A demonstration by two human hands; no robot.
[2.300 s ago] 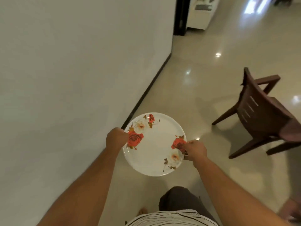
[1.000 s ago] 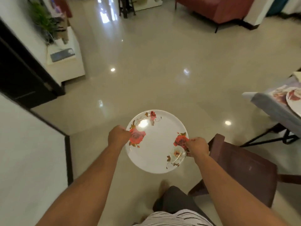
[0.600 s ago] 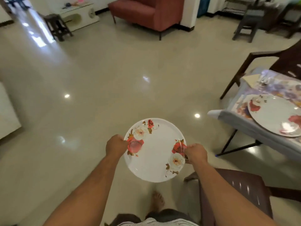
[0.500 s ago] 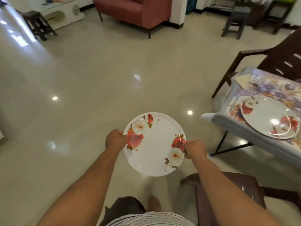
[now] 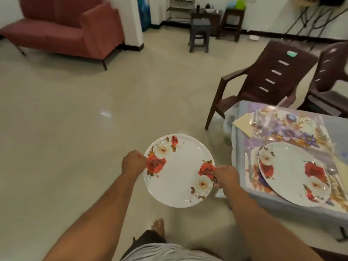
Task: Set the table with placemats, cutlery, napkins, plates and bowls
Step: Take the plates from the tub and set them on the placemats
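Observation:
I carry a white plate with red and white roses (image 5: 178,172) level in front of me, above the floor. My left hand (image 5: 133,162) grips its left rim and my right hand (image 5: 225,177) grips its right rim. To the right stands the table (image 5: 282,204) with a grey-blue cloth. On it lies a floral placemat (image 5: 293,129) at the far end with a cream napkin (image 5: 243,123) and some shiny cutlery (image 5: 257,122). A second rose plate (image 5: 293,174) sits on a nearer placemat, with cutlery (image 5: 337,179) at its right.
Two brown plastic chairs (image 5: 267,78) stand behind the table. A red sofa (image 5: 66,29) is at the back left, dark stools (image 5: 199,31) and a shelf at the back. The tiled floor (image 5: 84,129) spreads to the left. My bare foot (image 5: 158,226) shows below the plate.
The view has swung right from a wall and doorway to the room. The table has come closer on my right. Both hands have kept hold of the plate.

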